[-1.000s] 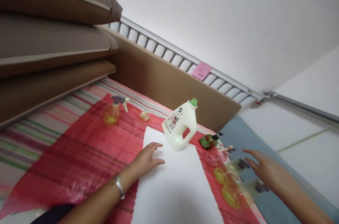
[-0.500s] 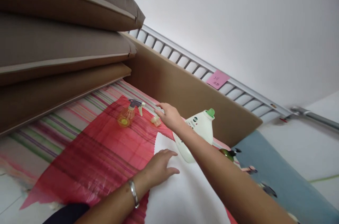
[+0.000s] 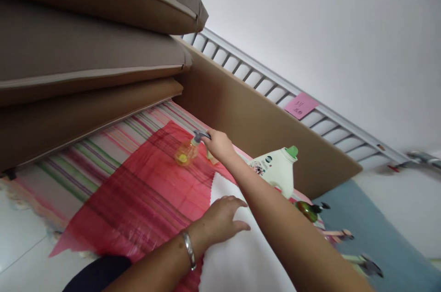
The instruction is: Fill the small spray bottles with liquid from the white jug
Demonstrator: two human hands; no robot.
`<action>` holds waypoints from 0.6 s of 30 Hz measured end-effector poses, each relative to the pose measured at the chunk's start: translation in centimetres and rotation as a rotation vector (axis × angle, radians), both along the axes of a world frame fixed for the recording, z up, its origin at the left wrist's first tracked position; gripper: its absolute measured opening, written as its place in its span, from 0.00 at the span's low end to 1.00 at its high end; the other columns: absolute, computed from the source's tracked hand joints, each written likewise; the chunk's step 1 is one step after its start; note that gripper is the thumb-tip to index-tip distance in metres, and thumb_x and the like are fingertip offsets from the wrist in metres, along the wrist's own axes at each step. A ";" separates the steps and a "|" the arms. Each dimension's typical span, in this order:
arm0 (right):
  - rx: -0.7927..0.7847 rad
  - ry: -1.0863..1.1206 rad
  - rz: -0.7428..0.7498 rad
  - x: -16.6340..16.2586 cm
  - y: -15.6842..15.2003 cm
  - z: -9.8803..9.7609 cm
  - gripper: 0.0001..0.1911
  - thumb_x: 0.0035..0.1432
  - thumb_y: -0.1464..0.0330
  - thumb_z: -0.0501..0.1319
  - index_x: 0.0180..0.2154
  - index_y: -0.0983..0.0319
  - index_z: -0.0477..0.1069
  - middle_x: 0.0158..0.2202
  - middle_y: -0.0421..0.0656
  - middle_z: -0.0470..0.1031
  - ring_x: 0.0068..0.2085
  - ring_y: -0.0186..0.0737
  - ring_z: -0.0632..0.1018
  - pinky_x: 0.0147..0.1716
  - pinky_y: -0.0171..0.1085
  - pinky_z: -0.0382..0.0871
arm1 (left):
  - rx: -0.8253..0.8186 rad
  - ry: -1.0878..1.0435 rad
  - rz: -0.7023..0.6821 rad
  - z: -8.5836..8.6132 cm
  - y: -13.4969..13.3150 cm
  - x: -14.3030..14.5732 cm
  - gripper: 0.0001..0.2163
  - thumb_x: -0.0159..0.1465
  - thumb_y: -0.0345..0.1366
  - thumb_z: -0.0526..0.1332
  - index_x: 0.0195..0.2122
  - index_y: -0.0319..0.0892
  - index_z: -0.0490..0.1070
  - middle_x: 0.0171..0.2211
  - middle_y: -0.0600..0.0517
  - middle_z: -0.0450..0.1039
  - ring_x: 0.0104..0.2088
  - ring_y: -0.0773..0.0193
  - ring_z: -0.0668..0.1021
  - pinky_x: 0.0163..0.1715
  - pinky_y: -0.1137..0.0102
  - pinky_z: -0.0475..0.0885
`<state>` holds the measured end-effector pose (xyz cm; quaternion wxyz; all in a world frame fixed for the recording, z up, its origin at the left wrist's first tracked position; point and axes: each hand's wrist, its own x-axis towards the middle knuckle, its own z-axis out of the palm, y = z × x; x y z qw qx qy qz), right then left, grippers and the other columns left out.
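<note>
My right hand (image 3: 217, 146) reaches far forward and closes round the grey trigger head of a small clear spray bottle (image 3: 184, 154) with yellow liquid, which stands on a red plastic sheet (image 3: 138, 195). My left hand (image 3: 222, 222), with a silver bracelet on the wrist, lies flat with fingers spread on a white cloth (image 3: 241, 255). A white detergent jug (image 3: 275, 170) with a green cap stands just right of my right forearm.
Brown cushions (image 3: 86, 53) are stacked at the left above a striped mat (image 3: 93, 154). A cardboard panel (image 3: 262, 131) and a white railing (image 3: 275, 92) with a pink note (image 3: 301, 105) run behind. More small bottles (image 3: 308, 211) lie at the right by a blue mat (image 3: 386, 241).
My right hand swung from the bottles at the right across to the far spray bottle and closed on its head. The left hand stayed on the white cloth. The view shifted left.
</note>
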<state>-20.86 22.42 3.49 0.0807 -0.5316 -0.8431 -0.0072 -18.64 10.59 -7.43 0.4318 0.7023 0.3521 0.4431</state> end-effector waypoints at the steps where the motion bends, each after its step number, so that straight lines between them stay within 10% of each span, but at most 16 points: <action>1: 0.004 0.006 -0.019 1.4 -0.8 0.7 0.12 0.55 0.62 0.55 0.34 0.61 0.72 0.35 0.47 0.77 0.37 0.43 0.75 0.32 0.35 0.61 | 0.001 0.011 0.000 -0.5 0.0 0.3 0.23 0.53 0.40 0.66 0.51 0.44 0.68 0.49 0.46 0.72 0.49 0.53 0.72 0.50 0.61 0.65; 11: -0.035 0.168 -0.361 19.1 -11.8 3.0 0.13 0.56 0.60 0.52 0.31 0.61 0.70 0.28 0.42 0.76 0.31 0.38 0.75 0.29 0.33 0.62 | -0.405 -0.397 -0.630 0.2 -3.5 2.2 0.13 0.55 0.43 0.62 0.30 0.36 0.76 0.30 0.45 0.78 0.32 0.59 0.79 0.36 0.67 0.72; 18: -0.144 0.207 -0.446 20.3 -18.3 -0.9 0.11 0.57 0.62 0.51 0.34 0.59 0.70 0.31 0.42 0.76 0.33 0.40 0.75 0.30 0.34 0.60 | -0.289 -0.487 -0.116 0.4 -1.7 0.7 0.12 0.59 0.41 0.59 0.39 0.39 0.73 0.41 0.47 0.76 0.44 0.58 0.75 0.45 0.66 0.68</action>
